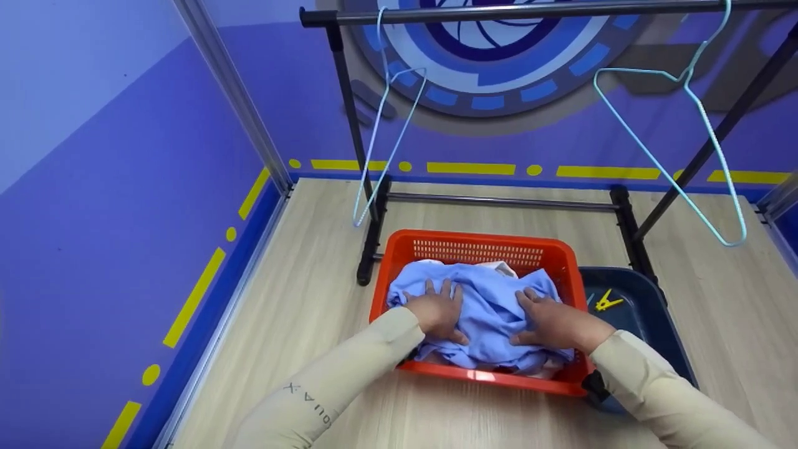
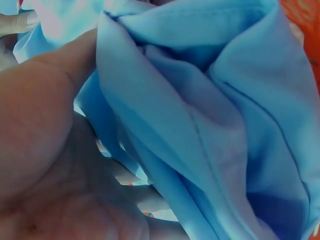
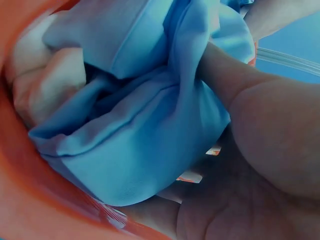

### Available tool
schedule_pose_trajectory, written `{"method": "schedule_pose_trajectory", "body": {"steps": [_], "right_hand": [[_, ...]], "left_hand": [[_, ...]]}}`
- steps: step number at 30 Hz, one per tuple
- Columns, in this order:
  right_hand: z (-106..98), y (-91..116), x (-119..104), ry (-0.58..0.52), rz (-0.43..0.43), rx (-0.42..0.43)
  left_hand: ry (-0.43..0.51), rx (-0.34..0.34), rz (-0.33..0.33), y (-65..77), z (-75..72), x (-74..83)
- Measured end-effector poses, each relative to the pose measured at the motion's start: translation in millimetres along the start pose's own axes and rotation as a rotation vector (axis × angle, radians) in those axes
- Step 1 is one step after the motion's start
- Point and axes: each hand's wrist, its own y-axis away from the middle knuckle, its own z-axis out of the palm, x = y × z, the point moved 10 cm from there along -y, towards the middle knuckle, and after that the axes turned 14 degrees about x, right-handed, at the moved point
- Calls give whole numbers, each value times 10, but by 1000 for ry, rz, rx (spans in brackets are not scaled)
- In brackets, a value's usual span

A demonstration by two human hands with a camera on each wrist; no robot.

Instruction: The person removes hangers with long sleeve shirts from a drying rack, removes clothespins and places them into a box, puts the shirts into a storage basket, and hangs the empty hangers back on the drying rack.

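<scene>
A crumpled light-blue garment (image 1: 486, 290) lies on top of the laundry in a red plastic basket (image 1: 474, 236). My left hand (image 1: 438, 313) rests on its left part with fingers spread. On the right part lies my right hand (image 1: 558, 323), thumb apart from the fingers. In the left wrist view, folds of the garment (image 2: 185, 115) hang across the left hand (image 2: 40, 135) and cover its thumb tip. The right wrist view has the garment (image 3: 135, 140) over the right hand's fingers, beside white cloth (image 3: 47, 80).
A dark tray (image 1: 676, 340) holding a yellow clip (image 1: 606, 302) sits against the basket's right side. Behind stands a clothes rack (image 1: 499, 12) with two light-blue wire hangers, one left (image 1: 373, 149) and one right (image 1: 642, 70). A purple wall (image 1: 124, 218) borders the left.
</scene>
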Motion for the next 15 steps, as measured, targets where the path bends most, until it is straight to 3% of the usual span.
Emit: {"method": "schedule_pose_trajectory", "body": {"steps": [11, 15], "right_hand": [[122, -68, 25, -34, 0, -40], [114, -93, 46, -54, 7, -32]], "left_hand": [[-61, -46, -11, -31, 111, 23], [-40, -32, -1, -74, 78, 6]]}}
